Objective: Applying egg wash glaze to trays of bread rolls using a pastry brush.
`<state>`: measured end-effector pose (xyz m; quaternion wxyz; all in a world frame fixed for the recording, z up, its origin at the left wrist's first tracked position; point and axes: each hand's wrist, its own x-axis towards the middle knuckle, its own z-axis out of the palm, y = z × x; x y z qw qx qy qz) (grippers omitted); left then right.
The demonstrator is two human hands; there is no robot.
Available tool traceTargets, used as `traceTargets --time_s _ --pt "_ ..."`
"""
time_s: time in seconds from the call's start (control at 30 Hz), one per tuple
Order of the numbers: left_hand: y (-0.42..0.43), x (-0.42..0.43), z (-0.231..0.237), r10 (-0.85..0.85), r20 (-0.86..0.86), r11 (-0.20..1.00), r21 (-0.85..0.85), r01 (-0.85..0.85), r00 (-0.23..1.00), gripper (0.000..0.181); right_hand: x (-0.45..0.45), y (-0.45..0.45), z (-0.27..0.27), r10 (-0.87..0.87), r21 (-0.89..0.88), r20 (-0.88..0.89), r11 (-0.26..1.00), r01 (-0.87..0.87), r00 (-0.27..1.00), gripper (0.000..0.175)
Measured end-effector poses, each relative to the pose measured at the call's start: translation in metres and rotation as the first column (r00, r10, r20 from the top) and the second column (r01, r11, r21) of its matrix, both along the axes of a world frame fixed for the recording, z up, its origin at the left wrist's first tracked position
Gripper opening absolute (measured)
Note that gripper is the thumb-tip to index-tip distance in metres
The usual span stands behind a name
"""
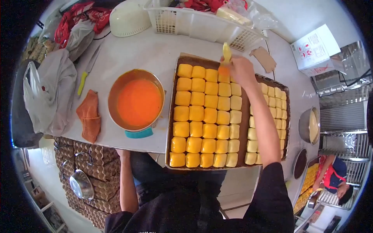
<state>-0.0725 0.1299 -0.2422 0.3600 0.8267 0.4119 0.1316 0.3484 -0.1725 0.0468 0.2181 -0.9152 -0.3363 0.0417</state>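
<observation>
My right hand is closed around a yellow-handled pastry brush, its orange-wet bristles blurred over the back row of buns. Those square dough buns stand in tight rows on a dark metal baking tray. The left columns are glossy yellow, while the rightmost column looks mostly pale. Another group of pale buns sits on the tray's right side, partly behind my forearm. Left of the tray is a metal pot of orange liquid. My left hand is mostly hidden at the table's front edge.
A knife and an orange cloth lie at the left, by plastic bags. A white basket stands behind. Metal bowls are at the right, where a person works at another tray. Egg trays are stacked below.
</observation>
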Motion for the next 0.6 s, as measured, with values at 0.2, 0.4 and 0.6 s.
traceTargets --time_s 0.2,0.4,0.6 --pt "0.004 -0.006 -0.008 0.08 -0.042 0.985 0.155 -0.073 0.996 0.051 -0.029 -0.02 -0.032 -0.007 0.231 0.077 0.973 -0.011 0.997 0.012" --pt "0.003 0.007 0.008 -0.009 -0.037 0.976 0.216 0.017 0.999 0.046 -0.038 -0.025 -0.032 -0.269 0.482 -0.073 0.834 0.27 0.96 0.014" --pt "-0.008 0.019 0.046 -0.077 -0.043 0.964 0.251 0.086 0.996 0.041 -0.041 -0.021 -0.04 -0.375 0.444 0.085 0.843 0.302 0.923 0.015"
